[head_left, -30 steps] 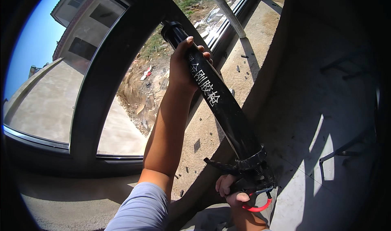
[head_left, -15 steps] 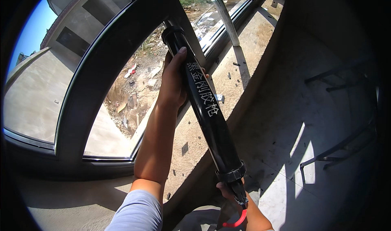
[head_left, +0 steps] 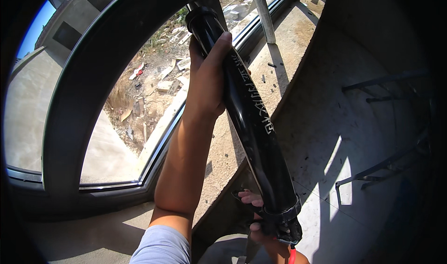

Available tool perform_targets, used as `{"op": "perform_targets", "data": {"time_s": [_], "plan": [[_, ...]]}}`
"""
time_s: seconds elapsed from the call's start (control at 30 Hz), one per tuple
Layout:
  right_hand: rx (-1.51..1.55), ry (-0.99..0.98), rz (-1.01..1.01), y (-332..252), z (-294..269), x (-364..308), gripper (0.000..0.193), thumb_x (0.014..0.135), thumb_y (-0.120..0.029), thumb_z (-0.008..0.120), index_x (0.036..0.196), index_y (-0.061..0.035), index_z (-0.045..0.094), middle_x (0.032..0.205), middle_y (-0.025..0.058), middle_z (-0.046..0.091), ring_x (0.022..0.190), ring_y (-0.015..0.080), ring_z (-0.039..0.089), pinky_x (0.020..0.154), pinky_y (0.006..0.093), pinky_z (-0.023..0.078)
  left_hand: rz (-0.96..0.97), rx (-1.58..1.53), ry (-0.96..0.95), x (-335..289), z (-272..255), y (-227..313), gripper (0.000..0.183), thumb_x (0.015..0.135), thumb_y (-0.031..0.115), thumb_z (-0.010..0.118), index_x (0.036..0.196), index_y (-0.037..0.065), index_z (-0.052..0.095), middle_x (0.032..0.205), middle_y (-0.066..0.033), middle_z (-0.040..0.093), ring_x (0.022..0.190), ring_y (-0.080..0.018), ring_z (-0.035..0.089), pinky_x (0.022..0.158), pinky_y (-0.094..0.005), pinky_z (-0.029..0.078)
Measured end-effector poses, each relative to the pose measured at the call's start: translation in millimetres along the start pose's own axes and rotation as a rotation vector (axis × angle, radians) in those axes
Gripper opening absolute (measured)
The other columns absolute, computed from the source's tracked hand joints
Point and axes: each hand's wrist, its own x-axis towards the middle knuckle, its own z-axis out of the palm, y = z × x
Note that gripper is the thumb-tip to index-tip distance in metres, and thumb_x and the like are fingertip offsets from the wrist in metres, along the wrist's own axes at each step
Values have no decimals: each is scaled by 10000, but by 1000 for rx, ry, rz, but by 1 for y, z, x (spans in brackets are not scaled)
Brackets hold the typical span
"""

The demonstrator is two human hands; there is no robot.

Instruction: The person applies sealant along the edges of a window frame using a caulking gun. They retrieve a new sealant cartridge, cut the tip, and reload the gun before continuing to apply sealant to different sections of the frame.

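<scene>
Gripping the long black caulking gun (head_left: 253, 124) near its upper end, the left hand (head_left: 207, 78) wraps closed round the barrel, nozzle aimed at the dark window frame (head_left: 84, 92); the right hand (head_left: 260, 222) curls shut on the trigger grip below. Judged as lining up; next calls for steady tip placement along the frame's edge

Window frame (head_left: 79, 101) close beside tube (head_left: 251, 120)
</scene>
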Motion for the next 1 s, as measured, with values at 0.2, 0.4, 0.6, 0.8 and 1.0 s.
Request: {"op": "perform_targets", "data": {"time_s": [0.2,0.4,0.6,0.8,1.0], "plan": [[-39,-32,68,-11,8,-8,581,927,-479,736,1292,-37,640,1247,139,675,1168,272,656,987,414,533,-82,-22,0,1,-9,4,366,954,365,711,1057,61,535,715,-96,632,578,-210,688,489,-321,588],[-47,-42,102,-16,17,-16,561,925,-455,746,1288,-39,643,1239,143,680,1173,273,656,988,418,537,-117,-27,-27,2,-13,9,361,959,387,696,937,40,598,655,-95,640,551,-200,685,492,-306,587],[-79,-41,98,-13,20,-13,542,923,-431,755,1284,-41,647,1232,146,684,1179,274,657,989,421,542,-74,-6,11,-5,-12,9,331,959,343,701,1032,49,569,702,-77,638,568,-204,698,495,-304,591],[-95,-20,115,-5,26,-18,503,920,-368,769,1285,-45,646,1226,146,687,1177,270,659,986,422,546,-153,-21,-2,-8,-18,4,352,955,311,708,1130,72,518,733,-67,633,571,-210,694,495,-313,595],[69,84,210,6,38,-36,460,904,-196,781,1305,-42,615,1204,128,679,1153,254,662,955,408,554,-180,-2,24,-17,-22,-6,365,947,301,714,1146,85,496,777,-66,606,563,-207,676,506,-320,594]]}}
